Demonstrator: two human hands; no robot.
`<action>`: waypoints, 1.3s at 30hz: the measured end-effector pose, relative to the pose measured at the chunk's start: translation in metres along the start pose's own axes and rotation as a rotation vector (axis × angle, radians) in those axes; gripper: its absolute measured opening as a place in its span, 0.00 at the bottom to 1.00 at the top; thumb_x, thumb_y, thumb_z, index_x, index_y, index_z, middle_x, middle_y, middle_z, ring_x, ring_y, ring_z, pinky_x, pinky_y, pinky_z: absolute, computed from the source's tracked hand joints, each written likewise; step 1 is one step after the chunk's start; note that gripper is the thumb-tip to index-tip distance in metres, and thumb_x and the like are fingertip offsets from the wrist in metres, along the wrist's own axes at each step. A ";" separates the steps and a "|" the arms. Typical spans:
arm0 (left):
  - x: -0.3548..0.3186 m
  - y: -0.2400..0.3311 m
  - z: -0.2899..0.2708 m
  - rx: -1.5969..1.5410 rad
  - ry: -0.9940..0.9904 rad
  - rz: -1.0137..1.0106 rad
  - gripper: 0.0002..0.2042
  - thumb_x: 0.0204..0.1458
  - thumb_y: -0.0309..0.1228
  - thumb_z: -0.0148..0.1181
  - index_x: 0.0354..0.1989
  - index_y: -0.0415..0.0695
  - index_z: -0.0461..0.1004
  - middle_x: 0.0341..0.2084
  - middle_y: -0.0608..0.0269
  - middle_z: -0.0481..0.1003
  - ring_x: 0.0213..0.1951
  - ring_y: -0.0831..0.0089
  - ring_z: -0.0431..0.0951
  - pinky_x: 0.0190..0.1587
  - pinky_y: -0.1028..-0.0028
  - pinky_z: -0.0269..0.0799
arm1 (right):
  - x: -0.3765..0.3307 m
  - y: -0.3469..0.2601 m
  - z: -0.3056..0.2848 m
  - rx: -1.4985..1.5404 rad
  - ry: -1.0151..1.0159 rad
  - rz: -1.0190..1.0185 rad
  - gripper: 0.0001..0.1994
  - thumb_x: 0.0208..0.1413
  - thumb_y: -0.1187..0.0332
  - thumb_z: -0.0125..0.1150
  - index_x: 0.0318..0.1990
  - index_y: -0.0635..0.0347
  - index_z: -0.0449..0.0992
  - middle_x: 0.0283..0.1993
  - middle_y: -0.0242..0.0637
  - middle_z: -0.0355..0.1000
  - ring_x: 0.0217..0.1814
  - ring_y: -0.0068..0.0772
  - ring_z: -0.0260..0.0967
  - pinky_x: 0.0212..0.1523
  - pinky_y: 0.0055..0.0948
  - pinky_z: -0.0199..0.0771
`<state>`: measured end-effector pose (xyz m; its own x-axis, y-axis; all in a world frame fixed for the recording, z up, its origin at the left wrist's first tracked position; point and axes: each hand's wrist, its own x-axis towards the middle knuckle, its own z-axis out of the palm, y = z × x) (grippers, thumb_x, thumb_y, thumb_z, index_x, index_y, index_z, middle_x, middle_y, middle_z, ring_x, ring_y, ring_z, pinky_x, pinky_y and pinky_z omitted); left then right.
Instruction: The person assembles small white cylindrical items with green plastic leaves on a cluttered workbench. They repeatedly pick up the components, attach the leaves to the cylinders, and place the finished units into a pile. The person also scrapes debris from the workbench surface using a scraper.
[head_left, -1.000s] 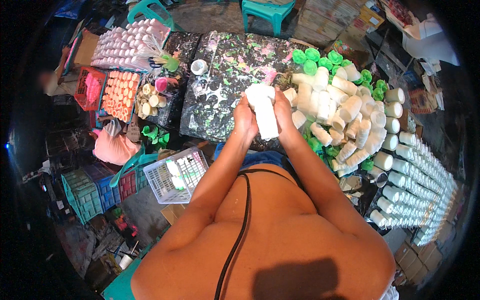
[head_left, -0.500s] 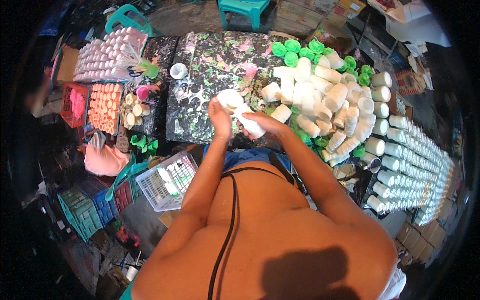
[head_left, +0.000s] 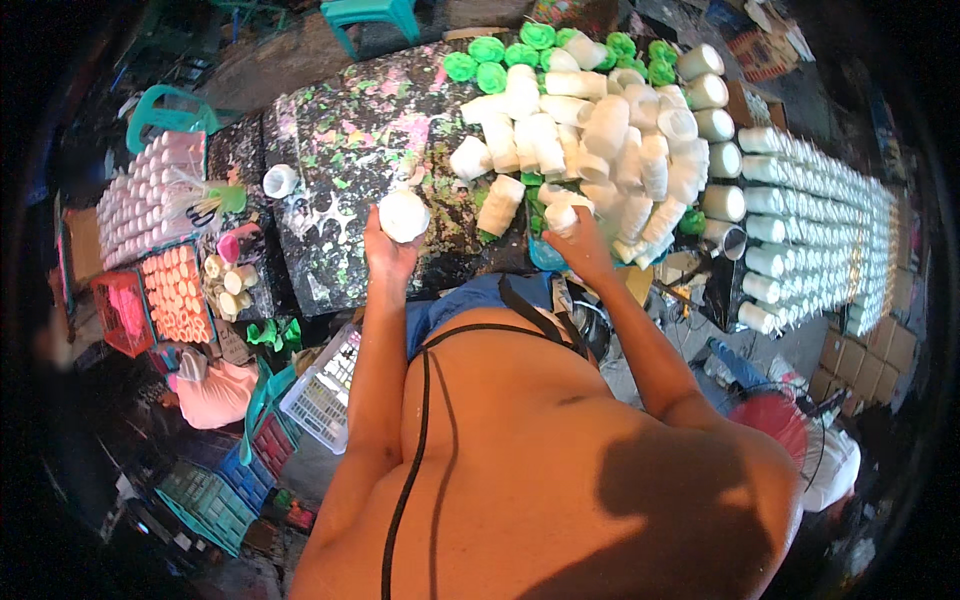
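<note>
- Above the near edge of the table (head_left: 330,276), we see the left hand (head_left: 392,258) cradling a white rounded piece (head_left: 404,216); the thumb bends up beside it and the other fingers are mostly hidden, a loose cup that probably spares its surface.
- Well apart to the right, we find the right hand (head_left: 587,248) with its fingers curled round a white cylinder (head_left: 562,215); we cannot tell whether that cylinder touches the pile.
- Just beyond this hand, we see cream tubes (head_left: 606,128) heaped on one another, likely left there to be within easy reach.
- Across the table to the left, we notice a white cup (head_left: 281,182) standing alone, perhaps set aside from the work.
- Farther back, we have green ruffled pieces (head_left: 490,77) gathered by the heap, sorted by colour, we suppose.
- Far right, we see pale cylinders (head_left: 800,230) in tight rows, presumably to save room.
</note>
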<state>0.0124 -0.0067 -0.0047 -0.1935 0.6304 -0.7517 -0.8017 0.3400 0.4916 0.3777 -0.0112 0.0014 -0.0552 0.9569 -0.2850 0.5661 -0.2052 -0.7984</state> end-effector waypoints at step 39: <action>-0.002 -0.012 0.001 0.533 -0.393 0.467 0.13 0.55 0.16 0.67 0.44 0.47 0.75 0.39 0.64 0.81 0.38 0.75 0.82 0.39 0.74 0.80 | 0.015 -0.137 0.100 0.823 -0.514 0.086 0.22 0.63 0.59 0.70 0.57 0.63 0.73 0.55 0.38 0.77 0.55 0.29 0.73 0.60 0.38 0.71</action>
<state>0.0226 -0.0118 -0.0087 -0.1499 0.9549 -0.2564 -0.2907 0.2053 0.9345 0.2170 0.0107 0.0528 -0.5032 0.7657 -0.4008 -0.1560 -0.5366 -0.8293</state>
